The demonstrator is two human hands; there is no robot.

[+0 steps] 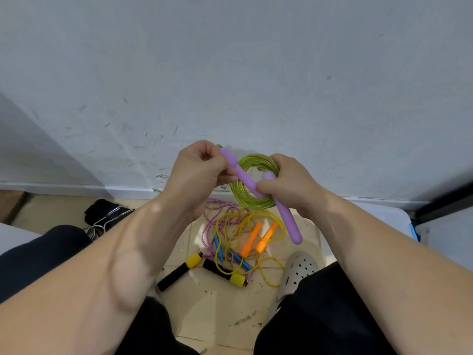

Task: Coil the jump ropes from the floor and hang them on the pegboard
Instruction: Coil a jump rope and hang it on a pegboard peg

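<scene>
Four jump ropes (244, 201) (252, 239) (239, 260) (174, 275); two hands (202, 170) (289, 185); one shoe (299, 267)

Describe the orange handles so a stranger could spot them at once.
Start at the tiled floor below the white wall. In the rope tangle there, two orange handles lie side by side, in view just left of the long purple handle. Their neighbours are blue handles and black handles with yellow caps.

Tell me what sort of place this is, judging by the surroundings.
Likely a plain indoor room, maybe a storage or utility corner. A scuffed white wall meets a baseboard, the tiled floor is dirty, and tangled jump ropes lie loose on it.
</scene>
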